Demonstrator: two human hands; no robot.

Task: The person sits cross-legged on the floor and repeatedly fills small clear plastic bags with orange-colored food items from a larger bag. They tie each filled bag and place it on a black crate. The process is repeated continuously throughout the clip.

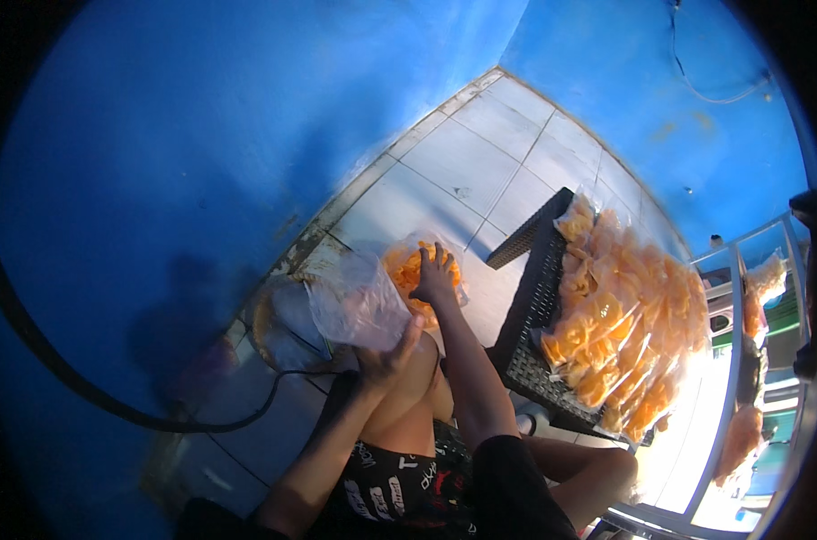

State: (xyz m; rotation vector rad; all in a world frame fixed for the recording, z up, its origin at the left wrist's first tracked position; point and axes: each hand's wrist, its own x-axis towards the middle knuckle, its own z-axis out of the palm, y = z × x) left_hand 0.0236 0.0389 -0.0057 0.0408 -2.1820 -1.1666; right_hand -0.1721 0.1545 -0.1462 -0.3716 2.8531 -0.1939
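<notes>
In my left hand [388, 354] is a clear plastic bag [354, 300], gripped near its lower edge with the thumb up. The bag looks limp and its inside is hard to make out. My right hand [436, 277] reaches over a large clear bag of orange chips [403, 266] on the floor. Its fingers are spread and no chip shows in them; whether the fingertips touch the chips I cannot tell. Just left of the held bag, a round tray or basket [263, 324] with a pale rim is partly covered by clear plastic.
On the right, a dark woven table [526, 331] bears several filled bags of chips [624, 317]. Blue walls [199, 135] meet the white tiled floor [449, 182]. A black cable [158, 425] curves at the left. More bags hang by a metal-framed rack [732, 324].
</notes>
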